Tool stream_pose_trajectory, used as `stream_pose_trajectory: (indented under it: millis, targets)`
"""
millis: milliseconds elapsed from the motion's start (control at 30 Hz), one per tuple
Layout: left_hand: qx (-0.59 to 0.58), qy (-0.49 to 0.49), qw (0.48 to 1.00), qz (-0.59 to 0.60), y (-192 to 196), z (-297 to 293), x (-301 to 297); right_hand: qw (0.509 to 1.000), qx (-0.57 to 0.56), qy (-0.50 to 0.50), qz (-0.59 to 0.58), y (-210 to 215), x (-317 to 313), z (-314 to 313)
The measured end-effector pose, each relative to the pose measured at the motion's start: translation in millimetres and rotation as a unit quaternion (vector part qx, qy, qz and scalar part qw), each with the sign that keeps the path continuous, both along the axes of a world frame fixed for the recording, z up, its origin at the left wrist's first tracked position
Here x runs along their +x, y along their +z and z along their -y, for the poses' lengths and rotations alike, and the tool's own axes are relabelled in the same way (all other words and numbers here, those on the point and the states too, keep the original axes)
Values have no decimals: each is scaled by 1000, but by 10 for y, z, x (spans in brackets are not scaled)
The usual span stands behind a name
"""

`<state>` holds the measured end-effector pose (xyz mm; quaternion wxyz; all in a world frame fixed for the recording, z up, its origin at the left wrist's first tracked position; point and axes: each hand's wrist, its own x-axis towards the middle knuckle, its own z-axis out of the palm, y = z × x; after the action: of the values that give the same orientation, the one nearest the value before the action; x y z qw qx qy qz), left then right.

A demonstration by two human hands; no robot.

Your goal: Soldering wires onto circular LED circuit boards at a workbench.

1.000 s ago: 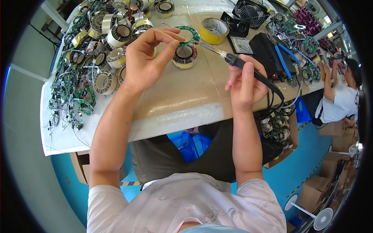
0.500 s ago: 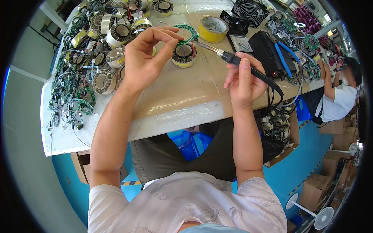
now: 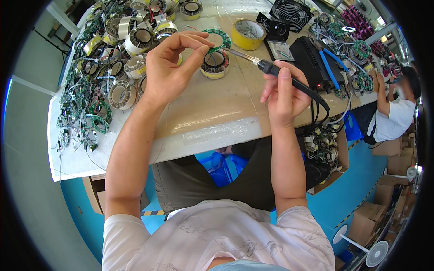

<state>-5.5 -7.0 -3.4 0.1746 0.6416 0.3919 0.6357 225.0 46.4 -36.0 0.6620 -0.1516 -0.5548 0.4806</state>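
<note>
Green ring board [image 3: 223, 34] is by the coil [image 3: 214, 73]. My left hand [image 3: 174, 65] pinches beside it, on what I can't tell; a slip of the soldering iron [image 3: 270, 69] clamped in my right hand [image 3: 289, 97] could burn skin.

Reaching forward with bare left forearm [image 3: 129, 156] and bare right forearm [image 3: 288, 167]; pinching with the left hand's [image 3: 171, 70] fingers [image 3: 195, 59]; holding the right hand [image 3: 289, 97] curled in a grip with thumb [image 3: 285, 80] extended forward.
</note>
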Motion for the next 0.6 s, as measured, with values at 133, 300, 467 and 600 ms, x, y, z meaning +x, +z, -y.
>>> stream_pose_trajectory:
  millis: [133,300,467,600]
  targets:
    - [1,1,1000,0,4,3,-9,1000,-5,0,0,1,-2,4]
    - [1,-8,1000,10,-8,-8,-13,1000,14,-9,17,-2,9,-5]
    - [-2,-9,1000,17,-15,-3,-15,1000,4,-9,12,3,6,3]
    - [-1,-9,1000,16,-10,7,-10,1000,11,-18,22,-3,5,10]
